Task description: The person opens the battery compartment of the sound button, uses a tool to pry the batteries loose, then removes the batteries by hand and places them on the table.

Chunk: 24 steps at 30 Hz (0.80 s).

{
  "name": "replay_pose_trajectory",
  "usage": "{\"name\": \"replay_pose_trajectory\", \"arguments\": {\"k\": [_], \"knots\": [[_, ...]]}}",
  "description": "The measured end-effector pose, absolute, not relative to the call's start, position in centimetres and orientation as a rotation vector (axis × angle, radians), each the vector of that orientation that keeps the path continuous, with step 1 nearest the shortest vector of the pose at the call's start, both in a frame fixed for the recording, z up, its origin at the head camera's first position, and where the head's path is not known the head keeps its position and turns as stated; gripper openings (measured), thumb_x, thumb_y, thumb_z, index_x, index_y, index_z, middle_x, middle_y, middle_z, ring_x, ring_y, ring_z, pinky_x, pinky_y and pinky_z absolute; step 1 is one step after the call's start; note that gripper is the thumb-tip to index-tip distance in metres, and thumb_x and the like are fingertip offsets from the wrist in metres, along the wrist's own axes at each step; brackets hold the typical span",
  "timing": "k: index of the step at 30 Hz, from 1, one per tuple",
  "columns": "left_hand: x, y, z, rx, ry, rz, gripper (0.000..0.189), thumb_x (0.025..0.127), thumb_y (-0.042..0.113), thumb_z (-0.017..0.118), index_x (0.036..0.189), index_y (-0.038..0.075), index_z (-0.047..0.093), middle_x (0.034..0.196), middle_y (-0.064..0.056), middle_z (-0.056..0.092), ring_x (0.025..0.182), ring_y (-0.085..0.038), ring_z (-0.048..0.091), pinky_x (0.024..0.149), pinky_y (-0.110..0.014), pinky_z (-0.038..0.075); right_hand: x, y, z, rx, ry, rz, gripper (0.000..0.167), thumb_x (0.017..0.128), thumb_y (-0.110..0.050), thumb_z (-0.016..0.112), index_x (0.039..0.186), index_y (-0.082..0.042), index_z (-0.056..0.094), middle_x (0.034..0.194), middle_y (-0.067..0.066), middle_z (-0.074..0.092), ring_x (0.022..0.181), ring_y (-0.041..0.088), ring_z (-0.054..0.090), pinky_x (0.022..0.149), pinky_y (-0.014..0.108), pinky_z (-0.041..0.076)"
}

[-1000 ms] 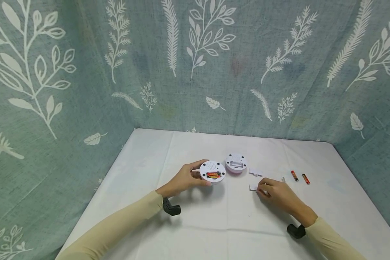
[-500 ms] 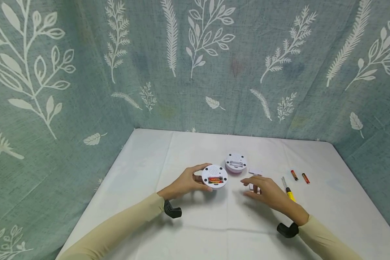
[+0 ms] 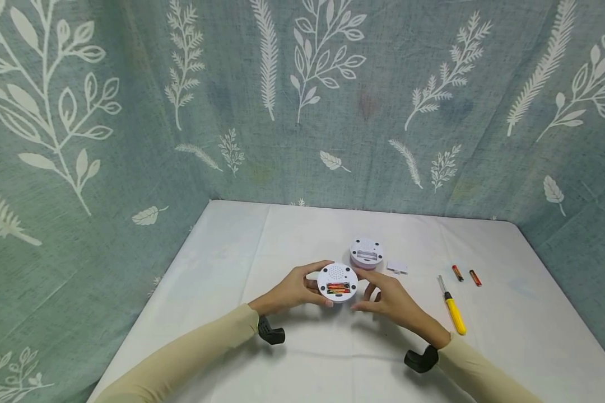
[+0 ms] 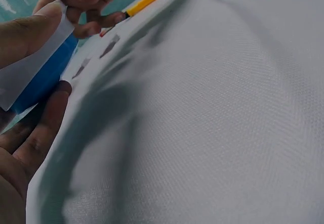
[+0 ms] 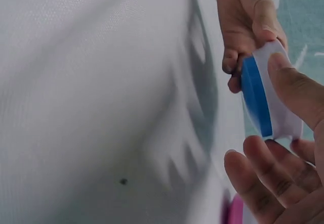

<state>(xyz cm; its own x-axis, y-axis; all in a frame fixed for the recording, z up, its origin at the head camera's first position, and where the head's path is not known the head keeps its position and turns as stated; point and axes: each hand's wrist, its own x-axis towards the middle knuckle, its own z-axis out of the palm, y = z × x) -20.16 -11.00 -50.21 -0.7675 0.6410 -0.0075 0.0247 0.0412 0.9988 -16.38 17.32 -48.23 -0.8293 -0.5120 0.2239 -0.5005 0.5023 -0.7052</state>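
Note:
My left hand [image 3: 292, 288] grips a round white device [image 3: 336, 274] by its left side, thumb near the lower edge. The device faces up with speaker holes, small dark feet and an uncovered compartment holding red-and-gold batteries [image 3: 338, 288]. Its other side is blue, as the blue casing [image 5: 254, 96] shows in the right wrist view. My right hand [image 3: 395, 302] is at the device's right side, thumb and fingers spread apart, forefinger tip right at the edge. In the left wrist view the device's white rim [image 4: 38, 62] is under the left thumb.
Behind, a second round device [image 3: 366, 252], pink below, lies with its battery compartment bare. Beside it lies a small white battery cover [image 3: 397, 267]. Farther right are a yellow-handled screwdriver [image 3: 455, 314] and two loose batteries [image 3: 457, 273]. A patterned curtain [image 3: 302, 140] borders the white table.
My right hand has moved left from the nearer white cover to the device; that cover's spot is now behind the hand. The left hand has brought the device slightly right and nearer. The screwdriver is uncovered.

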Motion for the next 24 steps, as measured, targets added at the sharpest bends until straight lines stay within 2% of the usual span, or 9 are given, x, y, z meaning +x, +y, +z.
{"name": "replay_pose_trajectory", "arguments": {"k": [5,10,17,24], "knots": [[-19.9,-10.9,-50.6,0.661,1.858,1.775,0.095,0.079,0.0,0.088,0.159,0.016,0.04,0.133,-0.014,0.063,0.105,-0.029,0.072,0.083,-0.034,0.059,-16.4,16.9,-48.8,-0.873,2.729,-1.292,0.084,0.08,-0.027,0.091,0.151,-0.006,0.051,0.084,-0.003,0.066,0.073,0.005,0.06,0.063,0.026,0.056],[-19.8,-10.7,-51.0,0.649,1.866,1.766,0.101,0.079,0.003,0.089,0.161,0.011,0.032,0.14,-0.009,0.058,0.109,-0.027,0.07,0.086,-0.035,0.059,-16.6,16.7,-49.2,-0.903,2.75,-1.319,0.08,0.079,-0.026,0.091,0.147,-0.002,0.054,0.078,-0.01,0.064,0.07,0.005,0.059,0.061,0.025,0.054],[-19.9,-10.8,-51.3,0.73,2.064,1.649,0.088,0.077,0.013,0.093,0.152,0.021,0.047,0.131,-0.001,0.064,0.104,-0.02,0.066,0.083,-0.03,0.056,-16.7,16.5,-49.4,-0.859,2.747,-1.303,0.076,0.077,-0.026,0.093,0.142,-0.005,0.059,0.076,-0.009,0.066,0.066,0.008,0.061,0.054,0.024,0.049],[-20.2,-10.8,-51.4,0.768,2.203,1.48,0.088,0.075,0.024,0.095,0.151,0.024,0.05,0.124,0.005,0.065,0.091,-0.016,0.053,0.072,-0.023,0.046,-16.9,16.4,-49.8,-0.815,2.754,-1.228,0.072,0.078,-0.029,0.092,0.138,-0.004,0.062,0.076,-0.01,0.065,0.067,0.005,0.06,0.057,0.023,0.047]]}}
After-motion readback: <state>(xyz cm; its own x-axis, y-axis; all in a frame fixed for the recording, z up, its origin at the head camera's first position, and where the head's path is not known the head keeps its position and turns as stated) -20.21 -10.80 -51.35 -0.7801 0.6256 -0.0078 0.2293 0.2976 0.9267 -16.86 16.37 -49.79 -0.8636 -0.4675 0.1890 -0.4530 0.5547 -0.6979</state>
